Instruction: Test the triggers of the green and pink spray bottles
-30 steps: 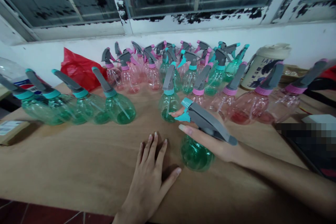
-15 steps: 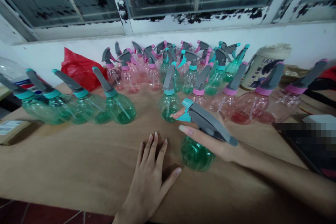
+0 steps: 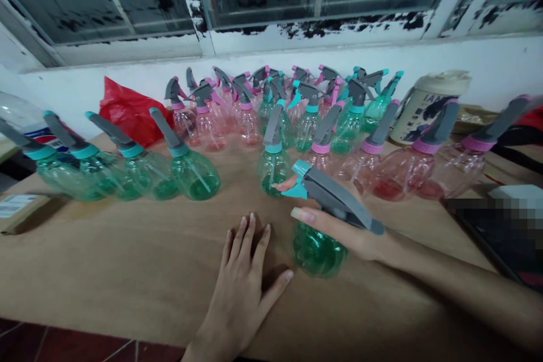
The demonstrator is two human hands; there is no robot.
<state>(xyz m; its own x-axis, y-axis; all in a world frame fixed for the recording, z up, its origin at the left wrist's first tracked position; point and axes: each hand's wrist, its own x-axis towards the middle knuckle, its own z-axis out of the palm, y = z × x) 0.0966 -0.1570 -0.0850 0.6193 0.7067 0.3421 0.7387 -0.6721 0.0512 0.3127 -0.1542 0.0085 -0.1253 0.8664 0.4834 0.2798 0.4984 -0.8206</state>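
Observation:
My right hand (image 3: pixel 343 232) is wrapped round the neck of a green spray bottle (image 3: pixel 318 251), just below its grey and turquoise trigger head. A fingertip shows in front of the turquoise trigger; the other fingers are hidden behind the bottle. Green liquid fills its lower part, and the bottle appears upright at the table surface. My left hand (image 3: pixel 241 283) lies flat on the brown table (image 3: pixel 127 260) with its fingers spread, holding nothing. Just beyond the hands stands another green spray bottle (image 3: pixel 274 172).
Several green spray bottles (image 3: pixel 195 175) line up at left, and pink ones (image 3: pixel 403 172) at right. More bottles (image 3: pixel 250 124) crowd the back by the wall. A red plastic bag (image 3: pixel 131 113), a cream printed container (image 3: pixel 428 107) and a dark flat object (image 3: pixel 487 232) lie around.
My right thumb and the trigger head have shifted very slightly. My left hand and the surrounding bottles stay where they were.

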